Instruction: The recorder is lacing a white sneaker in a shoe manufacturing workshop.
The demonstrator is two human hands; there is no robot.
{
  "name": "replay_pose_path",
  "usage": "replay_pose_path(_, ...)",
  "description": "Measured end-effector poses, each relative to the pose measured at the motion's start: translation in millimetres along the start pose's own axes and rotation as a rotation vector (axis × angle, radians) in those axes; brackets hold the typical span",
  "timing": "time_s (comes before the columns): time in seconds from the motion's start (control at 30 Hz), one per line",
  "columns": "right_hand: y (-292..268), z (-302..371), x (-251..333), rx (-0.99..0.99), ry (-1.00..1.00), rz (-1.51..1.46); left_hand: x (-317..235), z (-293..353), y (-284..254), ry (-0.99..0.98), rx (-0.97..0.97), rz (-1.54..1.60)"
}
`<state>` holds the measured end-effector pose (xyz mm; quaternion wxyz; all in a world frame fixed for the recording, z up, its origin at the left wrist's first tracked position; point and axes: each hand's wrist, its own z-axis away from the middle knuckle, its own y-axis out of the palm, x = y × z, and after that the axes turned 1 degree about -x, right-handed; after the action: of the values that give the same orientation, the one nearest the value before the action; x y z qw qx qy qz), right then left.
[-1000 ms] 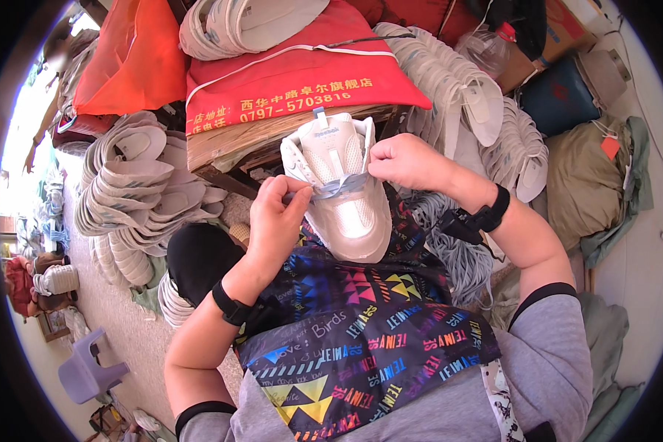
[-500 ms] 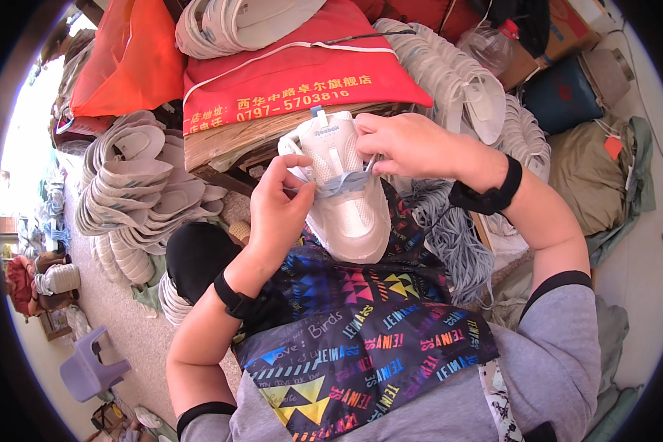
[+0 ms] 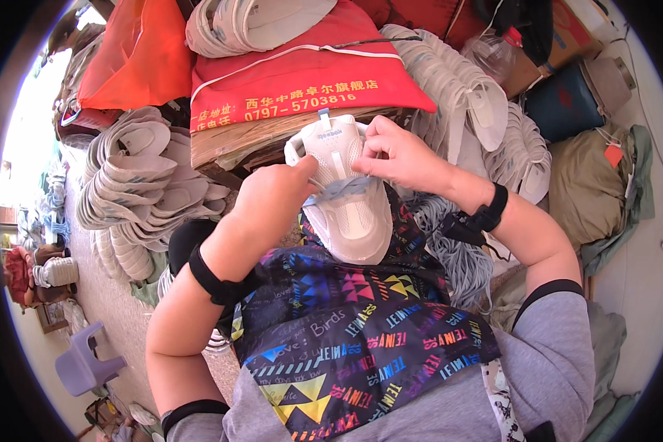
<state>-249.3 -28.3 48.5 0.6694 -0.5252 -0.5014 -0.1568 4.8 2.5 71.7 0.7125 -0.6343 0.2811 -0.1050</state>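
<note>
A white shoe upper (image 3: 356,227) with a mesh tongue (image 3: 331,144) lies toe toward me, between my lap and the table edge. Blue-grey shoelace (image 3: 340,189) crosses it below the tongue. My left hand (image 3: 276,197) is closed at the upper's left edge beside the lace; its back hides most of the fingers and whatever they pinch. On the opposite edge, my right hand (image 3: 405,155) has its thumb and fingertips pinched together beside the tongue. Anything between them is too small to make out.
Ahead is a wooden table (image 3: 221,151) covered by a red cloth bag (image 3: 302,81). Stacked white shoe uppers (image 3: 136,177) stand at the left, with more uppers (image 3: 449,88) at the right. A bundle of blue-grey laces (image 3: 460,258) hangs right of my lap. A purple stool (image 3: 85,361) stands at far left.
My left hand has turned over, its back now upward, and closed in at the upper's left edge. My right hand has shifted slightly inward and down, and the thin piece at its fingertips no longer shows.
</note>
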Motion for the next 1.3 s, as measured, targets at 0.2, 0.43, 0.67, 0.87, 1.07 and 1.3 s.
replay_pose_path(0.2,-4.4,6.1,4.2,0.062,-0.112,0.075,2.4,-8.2,-26.4,-0.271,0.466,0.672)
replay_pose_path(0.43,-8.0,-15.7,104.5,0.321,0.078,-0.349,18.0,3.5,-29.9,-0.094,0.367,0.503)
replay_pose_path(0.67,33.4,-41.3,36.9,0.165,-0.367,0.360,4.8,15.7,-11.3,0.050,0.025,-0.093)
replay_pose_path(0.87,44.6,-45.1,44.2,0.197,-0.177,0.452,15.8,16.9,4.4,0.086,-0.127,-0.055)
replay_pose_path(1.07,55.4,-43.8,37.9,0.196,-0.181,0.527,22.7,11.4,-1.8,0.117,-0.028,-0.055)
replay_pose_path(1.3,46.5,-25.6,43.2,0.083,-0.203,0.457,17.0,18.9,9.9,0.117,-0.220,0.152)
